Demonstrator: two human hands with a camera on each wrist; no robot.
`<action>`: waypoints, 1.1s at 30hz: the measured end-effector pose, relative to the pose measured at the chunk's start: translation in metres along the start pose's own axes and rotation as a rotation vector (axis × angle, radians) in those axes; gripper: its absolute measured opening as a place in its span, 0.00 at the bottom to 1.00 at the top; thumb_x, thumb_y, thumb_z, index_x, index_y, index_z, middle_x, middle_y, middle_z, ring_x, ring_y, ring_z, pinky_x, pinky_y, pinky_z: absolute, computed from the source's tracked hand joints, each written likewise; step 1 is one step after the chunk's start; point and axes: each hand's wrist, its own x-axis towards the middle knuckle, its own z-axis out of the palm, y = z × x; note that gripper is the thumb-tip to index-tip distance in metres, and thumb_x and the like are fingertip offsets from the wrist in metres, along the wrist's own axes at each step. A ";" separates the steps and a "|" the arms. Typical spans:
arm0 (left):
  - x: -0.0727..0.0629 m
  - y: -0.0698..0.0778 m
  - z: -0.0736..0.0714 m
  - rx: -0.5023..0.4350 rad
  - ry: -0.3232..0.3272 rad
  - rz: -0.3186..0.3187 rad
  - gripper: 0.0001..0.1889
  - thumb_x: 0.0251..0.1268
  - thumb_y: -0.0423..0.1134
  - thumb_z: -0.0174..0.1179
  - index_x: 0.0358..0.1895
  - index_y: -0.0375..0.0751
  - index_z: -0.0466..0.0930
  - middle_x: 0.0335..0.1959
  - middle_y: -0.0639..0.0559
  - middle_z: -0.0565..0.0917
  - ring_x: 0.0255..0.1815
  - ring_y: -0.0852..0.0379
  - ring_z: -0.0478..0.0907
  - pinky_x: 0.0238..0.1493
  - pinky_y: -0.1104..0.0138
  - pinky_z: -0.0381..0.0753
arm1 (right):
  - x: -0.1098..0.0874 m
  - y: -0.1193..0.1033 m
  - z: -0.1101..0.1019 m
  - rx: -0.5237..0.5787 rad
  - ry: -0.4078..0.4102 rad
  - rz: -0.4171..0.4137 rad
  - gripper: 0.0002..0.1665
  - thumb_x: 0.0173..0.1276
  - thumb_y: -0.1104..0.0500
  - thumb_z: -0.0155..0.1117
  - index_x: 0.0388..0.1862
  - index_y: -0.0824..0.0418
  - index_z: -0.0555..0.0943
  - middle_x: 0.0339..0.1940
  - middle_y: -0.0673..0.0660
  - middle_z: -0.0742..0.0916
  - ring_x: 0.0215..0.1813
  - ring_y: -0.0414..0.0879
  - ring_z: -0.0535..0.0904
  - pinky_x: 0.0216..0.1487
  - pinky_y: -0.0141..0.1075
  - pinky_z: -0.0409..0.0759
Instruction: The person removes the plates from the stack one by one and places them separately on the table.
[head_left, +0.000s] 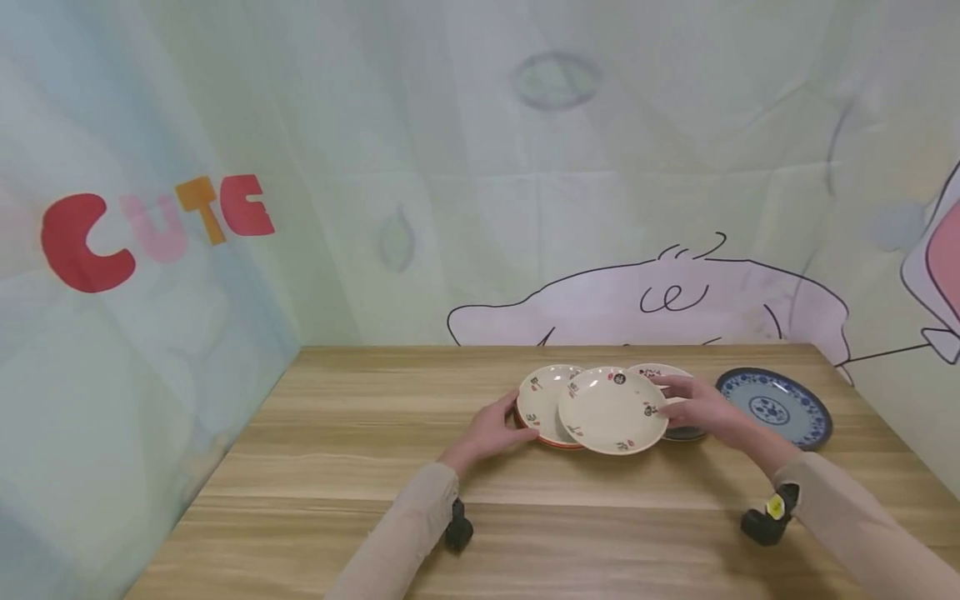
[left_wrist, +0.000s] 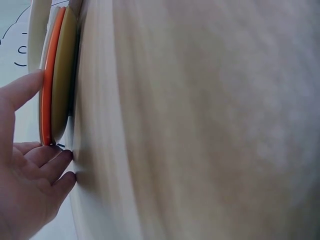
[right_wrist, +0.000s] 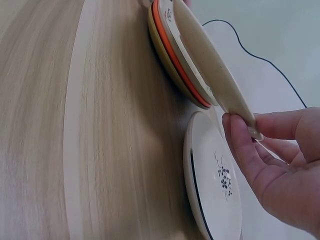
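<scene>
A cream plate [head_left: 613,412] with small printed motifs is tilted and raised, its left part overlapping a stack of plates. My right hand [head_left: 699,407] pinches its right rim between thumb and fingers, clearly seen in the right wrist view. The stack [head_left: 543,408] has a similar cream plate on top, with an orange-rimmed one [left_wrist: 48,95] and a yellowish one [left_wrist: 64,75] below. At the stack's left edge, my left hand [head_left: 489,429] rests its thumb against the rim, its other fingers loosely bent beside it and near the tabletop.
Partly hidden behind the raised plate and right hand lies a white plate [right_wrist: 212,175] with a dark floral print. A blue-rimmed patterned plate [head_left: 768,408] sits farther right on the wooden table [head_left: 570,533]. Printed cloth [head_left: 360,208] hangs behind the table's back edge.
</scene>
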 end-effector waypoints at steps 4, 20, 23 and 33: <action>0.000 0.000 0.000 -0.012 -0.005 -0.005 0.43 0.51 0.50 0.64 0.68 0.37 0.55 0.66 0.42 0.62 0.67 0.46 0.58 0.67 0.57 0.58 | -0.006 0.003 -0.006 -0.009 -0.011 0.004 0.38 0.60 0.64 0.57 0.67 0.72 0.55 0.61 0.76 0.66 0.51 0.54 0.76 0.47 0.40 0.80; -0.003 0.006 -0.001 -0.020 -0.003 -0.001 0.42 0.52 0.48 0.64 0.68 0.34 0.55 0.67 0.41 0.62 0.67 0.46 0.58 0.67 0.58 0.58 | -0.032 0.023 -0.030 -0.064 -0.086 0.017 0.39 0.59 0.56 0.62 0.67 0.64 0.61 0.61 0.72 0.67 0.57 0.58 0.70 0.50 0.44 0.77; -0.002 0.006 -0.001 -0.017 -0.005 -0.013 0.42 0.52 0.48 0.65 0.68 0.35 0.55 0.66 0.41 0.62 0.67 0.47 0.58 0.67 0.57 0.58 | -0.037 0.027 -0.036 -0.046 -0.116 0.012 0.39 0.59 0.57 0.62 0.67 0.67 0.60 0.59 0.72 0.69 0.54 0.54 0.73 0.48 0.43 0.78; 0.000 0.003 -0.001 -0.021 -0.002 0.007 0.43 0.51 0.48 0.65 0.68 0.34 0.55 0.66 0.40 0.63 0.67 0.46 0.59 0.66 0.56 0.59 | -0.052 0.045 -0.052 0.026 -0.255 -0.059 0.39 0.61 0.60 0.59 0.67 0.73 0.55 0.59 0.72 0.71 0.49 0.39 0.76 0.47 0.36 0.79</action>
